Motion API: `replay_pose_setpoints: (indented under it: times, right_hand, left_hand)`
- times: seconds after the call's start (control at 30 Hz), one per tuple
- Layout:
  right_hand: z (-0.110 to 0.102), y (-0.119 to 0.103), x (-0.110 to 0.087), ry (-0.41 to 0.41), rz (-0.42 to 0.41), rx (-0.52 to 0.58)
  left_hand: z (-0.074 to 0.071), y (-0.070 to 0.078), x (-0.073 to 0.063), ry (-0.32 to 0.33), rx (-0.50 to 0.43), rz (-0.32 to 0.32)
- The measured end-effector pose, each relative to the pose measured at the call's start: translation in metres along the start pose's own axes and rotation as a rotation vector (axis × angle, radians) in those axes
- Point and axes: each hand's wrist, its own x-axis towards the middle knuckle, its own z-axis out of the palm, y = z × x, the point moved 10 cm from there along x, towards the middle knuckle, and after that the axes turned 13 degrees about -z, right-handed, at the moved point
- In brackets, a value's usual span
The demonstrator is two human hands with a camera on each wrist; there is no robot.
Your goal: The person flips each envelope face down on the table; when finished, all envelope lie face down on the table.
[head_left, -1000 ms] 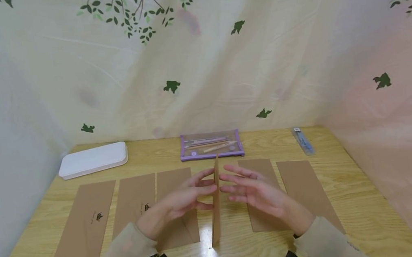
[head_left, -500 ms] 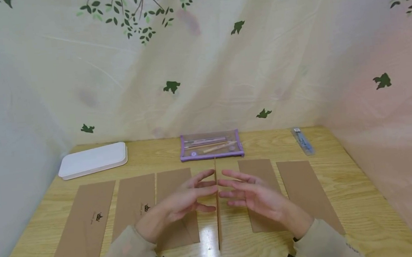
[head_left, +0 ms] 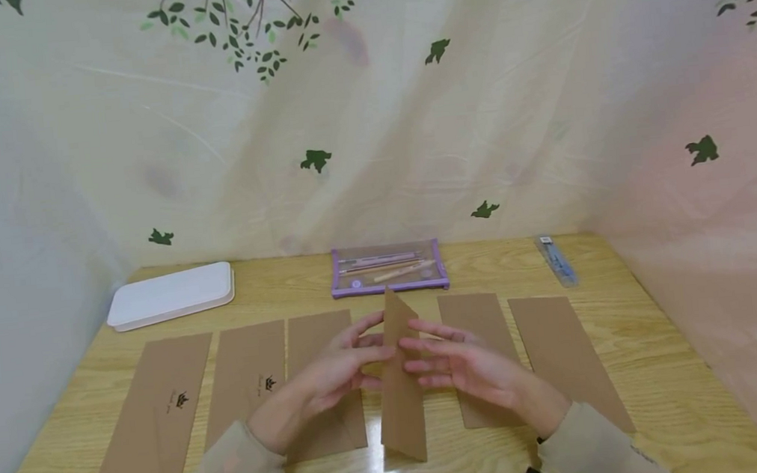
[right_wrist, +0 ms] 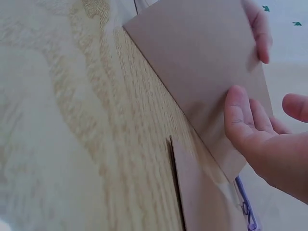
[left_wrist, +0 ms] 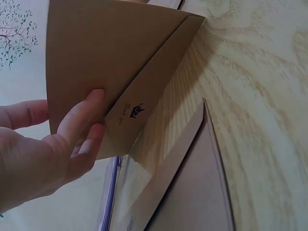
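A brown paper envelope [head_left: 403, 407] stands on its long edge between both hands, its top leaning left. In the left wrist view, its left face carries a flap line and a small crown print with lettering. My left hand [head_left: 330, 376] pinches its upper edge, with fingers on the left face and thumb over the edge. Straight fingertips of my right hand [head_left: 478, 367] touch the plain right face; in the right wrist view this hand's thumb [right_wrist: 296, 106] is apart from the paper. The left fingers are partly hidden behind the envelope in the head view.
Three brown envelopes lie flat at left, including a crown-printed one [head_left: 151, 421]. Two plain ones, one the outer right envelope [head_left: 567, 355], lie at right. Behind are a white case [head_left: 170, 296], a purple-edged clear pencil pouch [head_left: 388, 268] and a slim blue packet [head_left: 556, 260].
The standing envelope has tipped from nearly upright to leaning left, so its right face now shows in the head view. The right fingertips have come onto that face. Both arms stay nearly in place.
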Motion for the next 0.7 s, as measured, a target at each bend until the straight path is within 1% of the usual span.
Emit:
replay_pose_setpoints:
  times: [0.27, 0.5, 0.7]
  right_hand:
    - [-0.012, 0.008, -0.001, 0.033, 0.031, 0.015]
    - [-0.018, 0.011, 0.001, 0.054, 0.035, 0.018]
    - [-0.018, 0.014, 0.001, 0.059, 0.043, 0.023]
  left_hand:
    - [-0.010, -0.004, -0.003, 0.014, -0.040, 0.004]
    - [-0.019, -0.009, -0.003, 0.034, -0.062, -0.006]
    - [-0.027, -0.016, -0.001, 0.023, -0.116, -0.026]
